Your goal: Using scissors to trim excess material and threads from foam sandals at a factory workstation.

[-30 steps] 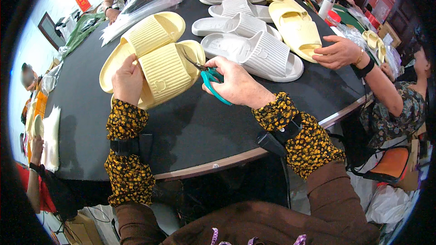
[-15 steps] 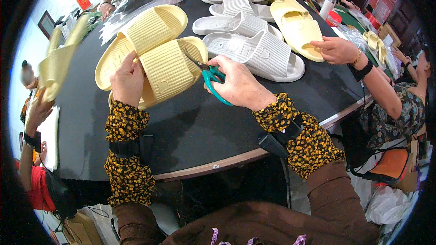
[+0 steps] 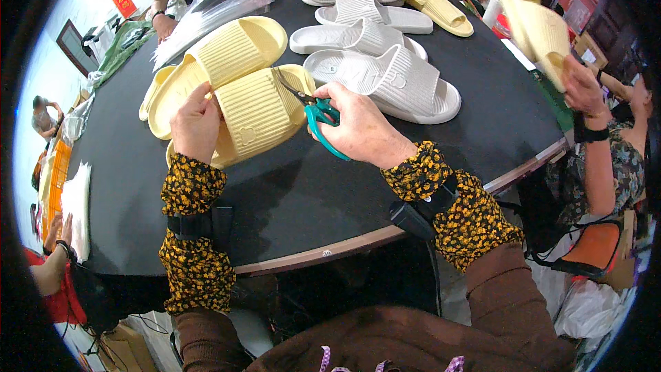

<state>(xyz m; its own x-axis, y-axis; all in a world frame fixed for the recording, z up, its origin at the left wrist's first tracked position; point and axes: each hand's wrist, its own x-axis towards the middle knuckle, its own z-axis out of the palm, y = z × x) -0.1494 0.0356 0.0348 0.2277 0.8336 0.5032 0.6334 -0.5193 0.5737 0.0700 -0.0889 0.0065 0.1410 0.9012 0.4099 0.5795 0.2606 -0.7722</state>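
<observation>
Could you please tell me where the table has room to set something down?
The table is bare between the flowered sleeves, before the near yellow slippers; right of the gray slippers; and left, toward the white stack. It is crowded from the gray slippers back to the far yellow slippers, and at the far left under plastic sheets.

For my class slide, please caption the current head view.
Left hand gripping yellow slippers, right hand holding teal-handled scissors, grey slippers on the dark table.
</observation>
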